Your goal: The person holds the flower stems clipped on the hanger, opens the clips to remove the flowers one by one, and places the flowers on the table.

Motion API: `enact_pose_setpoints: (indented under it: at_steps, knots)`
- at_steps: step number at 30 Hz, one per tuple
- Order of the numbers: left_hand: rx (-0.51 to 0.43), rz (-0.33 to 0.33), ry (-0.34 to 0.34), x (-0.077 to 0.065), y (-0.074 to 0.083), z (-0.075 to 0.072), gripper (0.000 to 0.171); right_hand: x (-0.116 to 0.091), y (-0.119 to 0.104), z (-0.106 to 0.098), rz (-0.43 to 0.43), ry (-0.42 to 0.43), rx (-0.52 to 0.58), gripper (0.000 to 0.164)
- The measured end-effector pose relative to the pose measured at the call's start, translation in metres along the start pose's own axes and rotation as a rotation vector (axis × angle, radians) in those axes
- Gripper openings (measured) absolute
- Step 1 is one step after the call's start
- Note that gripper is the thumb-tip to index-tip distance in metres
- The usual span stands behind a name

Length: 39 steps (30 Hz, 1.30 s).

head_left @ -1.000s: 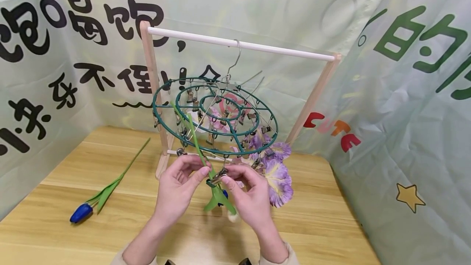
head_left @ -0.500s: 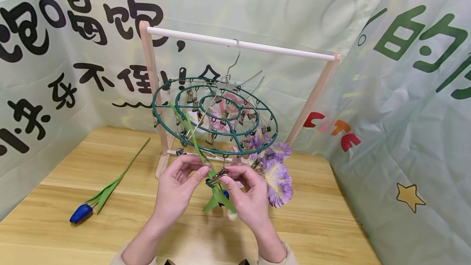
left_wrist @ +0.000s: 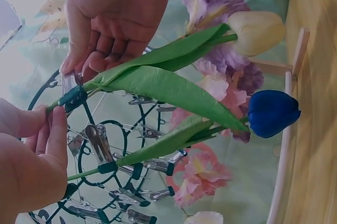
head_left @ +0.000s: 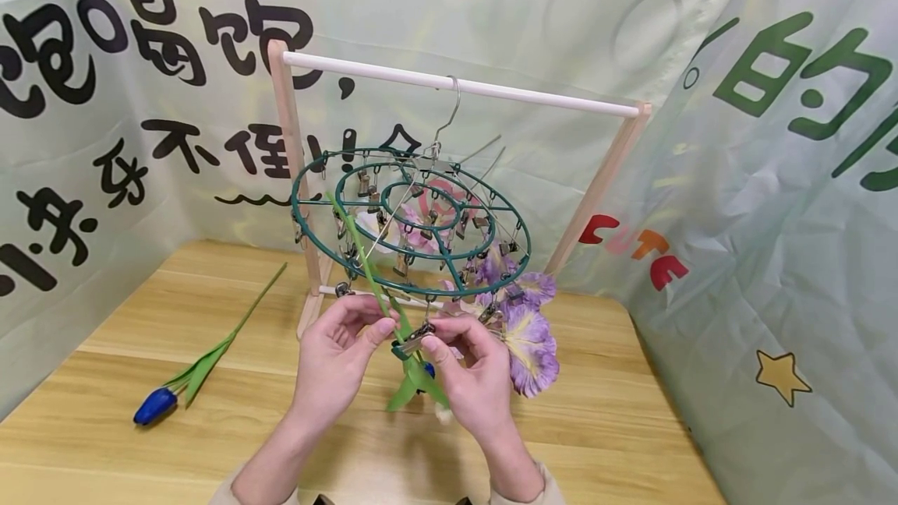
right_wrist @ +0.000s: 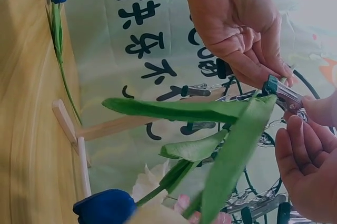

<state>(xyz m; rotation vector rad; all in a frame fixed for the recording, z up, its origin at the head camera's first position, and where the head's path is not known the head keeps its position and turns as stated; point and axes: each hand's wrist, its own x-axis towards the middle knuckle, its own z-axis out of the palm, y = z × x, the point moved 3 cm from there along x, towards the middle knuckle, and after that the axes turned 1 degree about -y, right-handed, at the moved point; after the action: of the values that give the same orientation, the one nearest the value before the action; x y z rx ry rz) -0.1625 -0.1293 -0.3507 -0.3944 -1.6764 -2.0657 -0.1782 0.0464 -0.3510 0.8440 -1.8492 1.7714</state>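
My left hand [head_left: 344, 349] pinches the green stem [head_left: 379, 287] of a cream tulip [left_wrist: 257, 33], which hangs bloom-down. My right hand [head_left: 473, 369] pinches a metal clip [head_left: 414, 340] with green tips, hanging from the front rim of a round green clip hanger [head_left: 410, 287]. In the left wrist view, the clip's green tips [left_wrist: 72, 98] lie across the stem just above the leaves. Whether they grip it firmly, I cannot tell. Beside it a blue tulip [left_wrist: 274, 113] hangs bloom-down from another clip [left_wrist: 100, 148]. In the head view both blooms are mostly hidden behind leaves and hands.
Another blue tulip [head_left: 156, 406] lies on the wooden table [head_left: 105, 458] at the left. The hanger hooks over the white bar [head_left: 533, 93] of a wooden rack [head_left: 284, 123]. Purple flowers [head_left: 529, 341] and pink flowers [left_wrist: 202, 174] hang at its right and back.
The upper end of the held stem has shifted slightly left, and more of the clip's green tip shows. Both hands stay almost in place.
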Motion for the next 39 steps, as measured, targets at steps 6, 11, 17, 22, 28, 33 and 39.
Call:
enact_pose_setpoints:
  at_steps: [6, 11, 17, 22, 28, 33, 39]
  knots:
    - [0.011, 0.0, 0.013, 0.0, 0.0, -0.001, 0.02, 0.0, 0.002, -0.001, 0.004, 0.016, 0.004, 0.015]
    - [0.011, -0.003, 0.015, 0.001, 0.0, -0.001, 0.02, 0.001, 0.003, -0.003, 0.002, 0.033, 0.012, 0.017]
    - [0.013, -0.007, 0.012, 0.0, 0.001, -0.002, 0.021, 0.001, 0.002, -0.005, 0.019, 0.035, 0.027, 0.015]
    - [0.016, -0.004, 0.013, 0.0, 0.004, -0.002, 0.022, 0.001, 0.002, -0.006, 0.027, 0.046, 0.03, 0.015]
    - [0.004, 0.018, 0.014, -0.002, 0.009, -0.002, 0.021, 0.002, 0.002, -0.007, 0.084, 0.058, 0.023, 0.017]
    - [-0.018, 0.064, 0.007, -0.002, 0.012, -0.001, 0.02, 0.003, 0.0, -0.007, 0.122, 0.075, 0.034, 0.019]
    - [-0.02, 0.064, 0.026, -0.004, 0.016, -0.002, 0.021, 0.004, -0.002, -0.009, 0.125, 0.082, 0.07, 0.02]
